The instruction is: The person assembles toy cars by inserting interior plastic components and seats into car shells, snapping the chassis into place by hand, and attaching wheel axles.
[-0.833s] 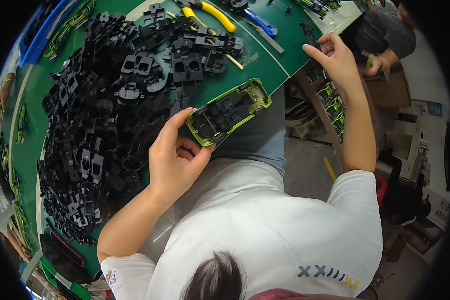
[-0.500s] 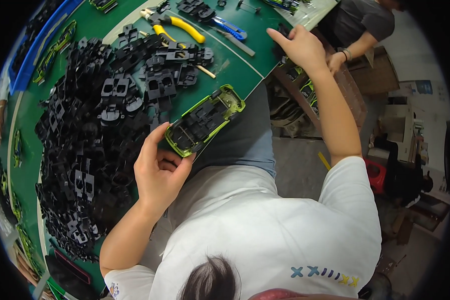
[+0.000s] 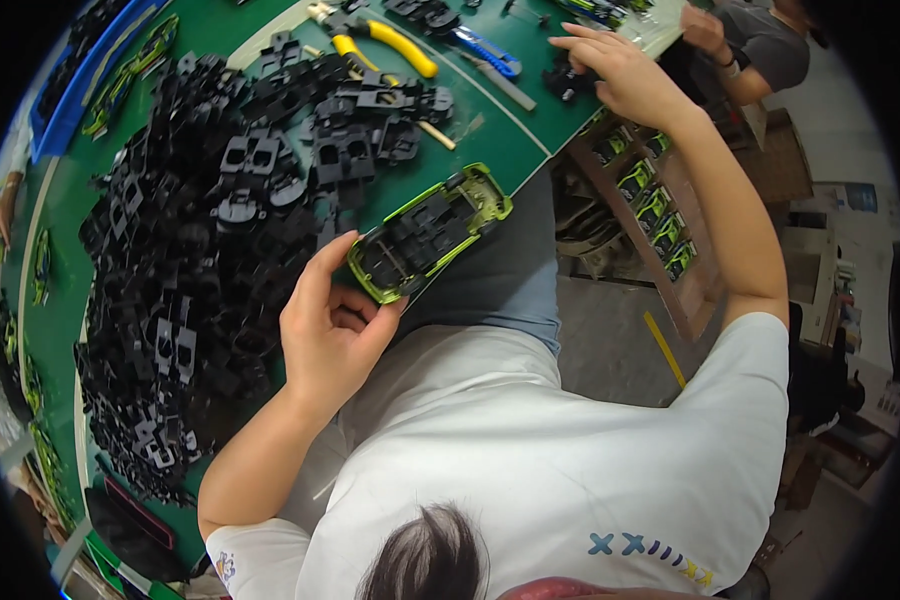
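Note:
My left hand [image 3: 330, 345] grips one end of a green toy car body [image 3: 432, 235] between thumb and fingers. The body is tilted at the table's near edge, its open underside facing up, with black parts inside. Out to the right, my right hand [image 3: 638, 88] is stretched over the table edge with fingers apart. Small black parts [image 3: 562, 82] lie just under its fingertips; I see nothing held in it. Beside my left hand spreads a big heap of black plastic chassis parts [image 3: 195, 260].
Yellow-handled pliers [image 3: 402, 48] and a blue utility knife [image 3: 488, 52] lie on the green table [image 3: 515, 135]. A brown tray [image 3: 698, 305] with several green car bodies is below at right. A co-worker's hand [image 3: 705, 30] is at the upper right; a blue bin [image 3: 55, 130] stands at far left.
My right hand's fingers have spread out over the small black parts. The co-worker's hand has risen away from the tray, now showing more car bodies. My left hand keeps its hold.

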Demonstrator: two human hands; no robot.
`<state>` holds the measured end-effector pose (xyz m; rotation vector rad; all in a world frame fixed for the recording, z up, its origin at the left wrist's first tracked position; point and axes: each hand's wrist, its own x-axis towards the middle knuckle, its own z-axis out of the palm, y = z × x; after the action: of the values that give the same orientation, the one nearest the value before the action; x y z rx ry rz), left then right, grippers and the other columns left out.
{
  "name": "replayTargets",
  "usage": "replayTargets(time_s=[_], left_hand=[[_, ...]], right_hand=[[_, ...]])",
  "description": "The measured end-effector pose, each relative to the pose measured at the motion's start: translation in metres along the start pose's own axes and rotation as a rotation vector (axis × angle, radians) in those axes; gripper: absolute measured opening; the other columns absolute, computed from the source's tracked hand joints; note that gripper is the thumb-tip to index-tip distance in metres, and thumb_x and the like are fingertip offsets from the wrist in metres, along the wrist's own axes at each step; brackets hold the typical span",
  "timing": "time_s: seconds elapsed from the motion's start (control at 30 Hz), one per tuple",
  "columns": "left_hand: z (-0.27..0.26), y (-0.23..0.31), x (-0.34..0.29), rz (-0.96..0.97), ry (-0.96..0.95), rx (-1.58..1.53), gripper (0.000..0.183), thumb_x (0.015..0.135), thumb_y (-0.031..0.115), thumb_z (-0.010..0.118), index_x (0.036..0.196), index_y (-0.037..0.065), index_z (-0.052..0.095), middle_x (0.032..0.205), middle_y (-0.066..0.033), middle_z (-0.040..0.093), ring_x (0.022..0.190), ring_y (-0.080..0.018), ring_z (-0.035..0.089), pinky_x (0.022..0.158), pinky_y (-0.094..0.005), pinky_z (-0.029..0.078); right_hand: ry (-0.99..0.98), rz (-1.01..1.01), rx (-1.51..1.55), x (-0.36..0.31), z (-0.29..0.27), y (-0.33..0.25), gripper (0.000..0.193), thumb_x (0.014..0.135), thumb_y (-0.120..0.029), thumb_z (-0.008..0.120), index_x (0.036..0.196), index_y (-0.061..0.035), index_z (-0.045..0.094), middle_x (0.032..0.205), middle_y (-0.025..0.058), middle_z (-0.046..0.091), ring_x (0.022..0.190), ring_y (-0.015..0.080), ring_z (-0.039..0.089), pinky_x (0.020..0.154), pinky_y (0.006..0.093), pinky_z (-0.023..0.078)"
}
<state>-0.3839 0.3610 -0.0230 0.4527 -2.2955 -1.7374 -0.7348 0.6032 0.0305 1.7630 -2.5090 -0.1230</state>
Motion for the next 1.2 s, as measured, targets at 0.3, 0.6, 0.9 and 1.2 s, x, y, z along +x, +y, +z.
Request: replayTargets(time_s=[0.3, 0.6, 0.9, 1.2], left_hand=[[-0.001, 0.002, 0.000, 0.026, -0.008, 0.023, 0.063, 0.074, 0.001, 0.080, 0.130, 0.002, 0.053, 0.107, -0.0083, 0.061, 0.064, -0.0070, 0.061, 0.052, -0.0201, 0.051], [-0.002, -0.002, 0.001, 0.065, -0.019, 0.009, 0.062, 0.073, 0.001, 0.079, 0.130, 0.003, 0.053, 0.113, -0.0105, 0.059, 0.062, -0.0099, 0.062, 0.052, -0.0225, 0.051], [-0.004, 0.004, 0.001, 0.039, -0.047, 0.000, 0.064, 0.072, -0.002, 0.078, 0.131, 0.003, 0.052, 0.114, -0.0110, 0.058, 0.063, -0.0108, 0.062, 0.053, -0.0231, 0.052], [-0.003, 0.000, 0.002, 0.044, -0.057, -0.007, 0.064, 0.072, -0.002, 0.078, 0.131, 0.003, 0.052, 0.115, -0.0115, 0.058, 0.063, -0.0103, 0.063, 0.053, -0.0225, 0.052]], right_hand=[[0.259, 0.081, 0.362, -0.019, -0.038, -0.031, 0.046, 0.077, 0.002, 0.067, 0.121, -0.0003, 0.055, 0.124, 0.0109, 0.063, 0.117, 0.0177, 0.058, 0.102, 0.0319, 0.043], [0.188, -0.311, 0.653, 0.007, -0.048, -0.155, 0.045, 0.061, 0.001, 0.076, 0.105, -0.0033, 0.067, 0.117, 0.0122, 0.066, 0.102, 0.0293, 0.065, 0.085, 0.0361, 0.055], [0.154, -0.406, 0.690, 0.024, -0.031, -0.168, 0.047, 0.060, -0.003, 0.079, 0.105, -0.0053, 0.068, 0.116, 0.0086, 0.066, 0.106, 0.0298, 0.061, 0.091, 0.0417, 0.049], [0.123, -0.411, 0.691, 0.027, -0.022, -0.167, 0.047, 0.061, -0.006, 0.080, 0.106, -0.0065, 0.068, 0.117, 0.0059, 0.065, 0.109, 0.0280, 0.059, 0.095, 0.0428, 0.046]])
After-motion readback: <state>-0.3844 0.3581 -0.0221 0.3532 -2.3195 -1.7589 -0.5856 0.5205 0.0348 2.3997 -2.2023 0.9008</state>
